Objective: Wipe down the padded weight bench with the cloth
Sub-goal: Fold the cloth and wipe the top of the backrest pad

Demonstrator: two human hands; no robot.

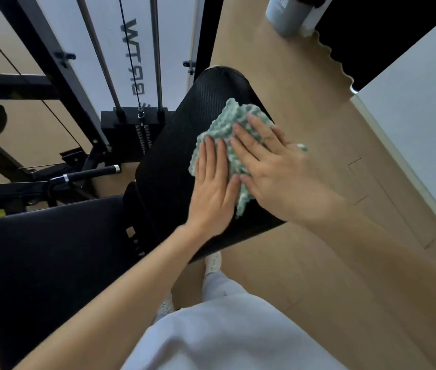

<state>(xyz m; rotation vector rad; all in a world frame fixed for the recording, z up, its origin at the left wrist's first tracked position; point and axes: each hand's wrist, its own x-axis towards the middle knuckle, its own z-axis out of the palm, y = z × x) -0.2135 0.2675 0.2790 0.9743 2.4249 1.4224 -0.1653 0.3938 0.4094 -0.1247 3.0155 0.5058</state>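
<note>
Both hands lie flat on the cloth (228, 124), the left hand (212, 190) and right hand (272, 172) side by side, fingers straight and slightly spread, pressing down. The cloth, a nubbly green-and-white knit, sits mid-way along the bench (168, 145), a black ribbed pad with rounded ends. Its long axis runs away from the person, so bare pad lies just beyond the fingertips, nearer the right hand.
</note>
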